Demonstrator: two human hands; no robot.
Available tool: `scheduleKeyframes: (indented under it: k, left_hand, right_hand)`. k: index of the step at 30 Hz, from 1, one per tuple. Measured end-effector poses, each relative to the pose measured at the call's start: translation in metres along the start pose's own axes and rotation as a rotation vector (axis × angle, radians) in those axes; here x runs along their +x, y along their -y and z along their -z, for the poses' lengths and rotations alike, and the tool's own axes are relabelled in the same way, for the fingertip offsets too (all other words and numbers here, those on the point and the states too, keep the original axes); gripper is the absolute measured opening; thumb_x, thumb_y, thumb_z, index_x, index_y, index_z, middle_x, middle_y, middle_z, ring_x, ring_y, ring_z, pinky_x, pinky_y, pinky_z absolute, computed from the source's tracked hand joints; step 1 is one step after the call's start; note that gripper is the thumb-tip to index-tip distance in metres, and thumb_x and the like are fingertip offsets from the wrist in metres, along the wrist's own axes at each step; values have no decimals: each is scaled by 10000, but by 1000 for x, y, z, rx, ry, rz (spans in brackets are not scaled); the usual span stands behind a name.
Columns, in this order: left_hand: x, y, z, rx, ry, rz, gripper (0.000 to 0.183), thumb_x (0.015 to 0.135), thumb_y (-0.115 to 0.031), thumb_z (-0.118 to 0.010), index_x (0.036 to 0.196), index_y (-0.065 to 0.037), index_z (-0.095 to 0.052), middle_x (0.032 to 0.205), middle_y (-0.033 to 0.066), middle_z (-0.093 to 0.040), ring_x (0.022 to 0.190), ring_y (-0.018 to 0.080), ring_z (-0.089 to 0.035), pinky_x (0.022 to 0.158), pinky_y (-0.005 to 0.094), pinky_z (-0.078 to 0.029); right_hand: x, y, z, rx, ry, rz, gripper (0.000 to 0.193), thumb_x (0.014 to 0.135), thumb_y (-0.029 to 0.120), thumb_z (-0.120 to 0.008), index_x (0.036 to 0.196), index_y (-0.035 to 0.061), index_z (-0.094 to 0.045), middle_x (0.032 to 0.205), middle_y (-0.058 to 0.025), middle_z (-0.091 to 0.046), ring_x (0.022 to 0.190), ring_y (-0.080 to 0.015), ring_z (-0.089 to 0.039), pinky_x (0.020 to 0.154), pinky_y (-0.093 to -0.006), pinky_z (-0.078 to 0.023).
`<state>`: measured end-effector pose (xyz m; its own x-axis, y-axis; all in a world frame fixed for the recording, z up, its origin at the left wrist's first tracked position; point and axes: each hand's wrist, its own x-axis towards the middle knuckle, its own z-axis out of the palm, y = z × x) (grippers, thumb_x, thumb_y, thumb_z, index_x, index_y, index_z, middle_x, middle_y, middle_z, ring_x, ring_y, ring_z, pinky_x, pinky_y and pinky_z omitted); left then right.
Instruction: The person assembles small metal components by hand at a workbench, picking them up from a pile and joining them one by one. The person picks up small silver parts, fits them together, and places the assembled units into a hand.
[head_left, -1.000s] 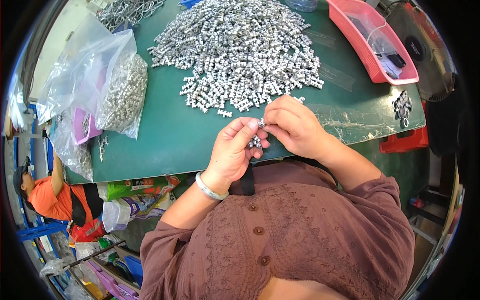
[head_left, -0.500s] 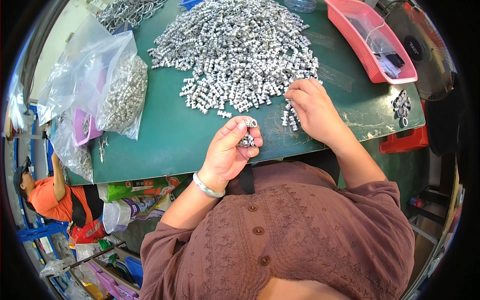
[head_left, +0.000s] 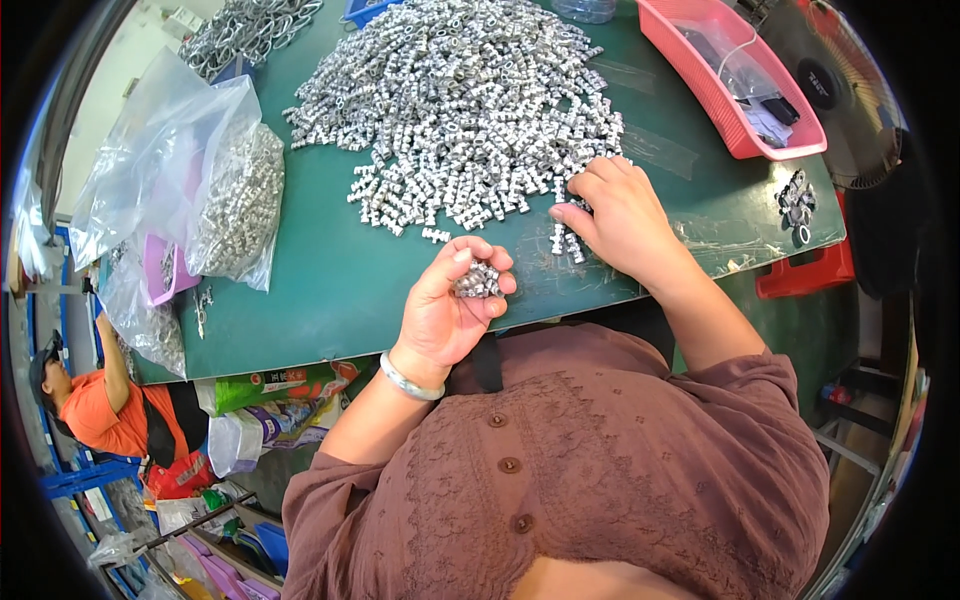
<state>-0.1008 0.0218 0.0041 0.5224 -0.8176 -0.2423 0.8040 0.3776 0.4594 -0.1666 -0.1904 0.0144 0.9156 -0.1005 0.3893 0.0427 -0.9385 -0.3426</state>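
A big heap of small ribbed silver metal fittings [head_left: 460, 100] spreads over the green table [head_left: 330, 250]. My left hand [head_left: 437, 315], palm up near the table's front edge, curls its fingers round a small cluster of silver fittings [head_left: 480, 281]. At the heap's near right edge, my right hand [head_left: 630, 222] reaches down among the fittings, its thumb spread from the bent fingers. A few loose fittings [head_left: 566, 245] lie just below that thumb. The right fingertips are partly hidden, and I see nothing lifted in them.
Clear plastic bags [head_left: 240, 200] of fittings and a purple basket [head_left: 165, 268] stand at left. A pink basket [head_left: 735, 95], a fan [head_left: 830, 85] and a few dark ring parts [head_left: 797, 205] are at right. Another person in orange [head_left: 100, 410] works at far left.
My left thumb has lifted off a ring-ended fitting, and the fittings now rest together in the curled fingers. My right thumb has spread away from its fingers. The view has shifted slightly.
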Motion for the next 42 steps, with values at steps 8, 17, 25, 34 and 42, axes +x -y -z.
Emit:
scheduleKeyframes:
  k: [8, 17, 25, 34, 42]
  left_hand:
    - [-2, 2, -8, 242, -76, 26, 103, 849, -90, -533, 952, -78, -534, 813, 43, -524, 692, 134, -498, 504, 200, -383]
    - [-3, 2, -12, 303, -123, 24, 102, 846, -96, -537, 945, -71, -538, 804, 39, -542, 699, 139, -522, 504, 201, -378]
    - [-3, 3, -13, 307, -156, 10, 101, 868, -139, -517, 929, -62, -545, 792, 37, -544, 689, 144, -535, 494, 202, -378]
    - [1, 5, -22, 370, -170, -5, 165, 867, -226, -552, 913, -68, -561, 780, 25, -560, 661, 119, -537, 491, 195, -373]
    - [1, 6, -17, 407, -192, -95, 139, 870, -171, -544, 949, -60, -569, 788, 30, -569, 671, 109, -531, 502, 196, -371]
  right_hand:
    - [8, 2, -8, -53, 51, -89, 194, 715, 239, -636, 693, 55, -580, 782, -80, -551, 818, -262, -514, 720, -375, -380]
    - [10, 7, -7, -160, -1, -76, 175, 716, 216, -631, 706, 46, -588, 782, -81, -552, 816, -266, -518, 717, -374, -376]
    - [6, 3, -4, 157, -47, -89, 101, 725, 133, -615, 751, 43, -576, 751, -94, -555, 756, -271, -532, 663, -374, -397]
    - [1, 33, 3, 586, -96, 321, 190, 631, -27, -635, 760, 34, -510, 797, -71, -536, 774, -265, -512, 671, -348, -420]
    - [-2, 22, 9, 444, -122, 186, 244, 653, -21, -624, 880, 27, -549, 905, -106, -537, 867, -294, -504, 746, -371, -416]
